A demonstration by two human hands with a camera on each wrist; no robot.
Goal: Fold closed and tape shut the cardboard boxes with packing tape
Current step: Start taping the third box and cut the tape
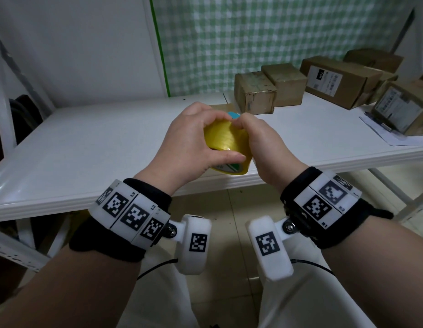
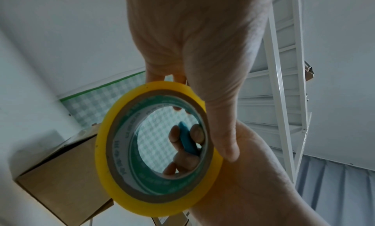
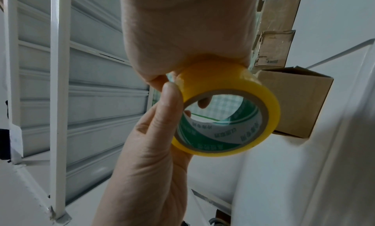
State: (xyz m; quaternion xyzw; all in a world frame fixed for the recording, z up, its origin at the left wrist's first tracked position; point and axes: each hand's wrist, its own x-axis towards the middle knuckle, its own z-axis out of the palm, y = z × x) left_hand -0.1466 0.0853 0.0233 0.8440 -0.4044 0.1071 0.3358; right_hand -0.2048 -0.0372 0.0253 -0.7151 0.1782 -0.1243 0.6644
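A long white table (image 1: 92, 147) runs across the room, with a cluster of brown cardboard boxes (image 1: 255, 93) from 12 to 2 o'clock at its far edge. One more brown cardboard box (image 2: 61, 178), its top flap lifted, sits behind the hands; only the wrist views show it properly.

Over the table's near edge the left hand (image 1: 194, 143) grips a yellow roll of packing tape (image 1: 226, 138), fingers curled over the top of the band and the thumb laid flat along its lower rim. The right hand (image 1: 265, 143) closes on the roll from 3 o'clock, fingertips pinching at the band's top.

The roll's hollow core axis points down and toward the person, tilted toward 5 o'clock, so its open face shows the green and white printed liner.

Through the core, the left wrist view catches the right fingers (image 2: 194, 133) curled round a small blue object (image 2: 187, 138), which the head view shows only as a sliver.
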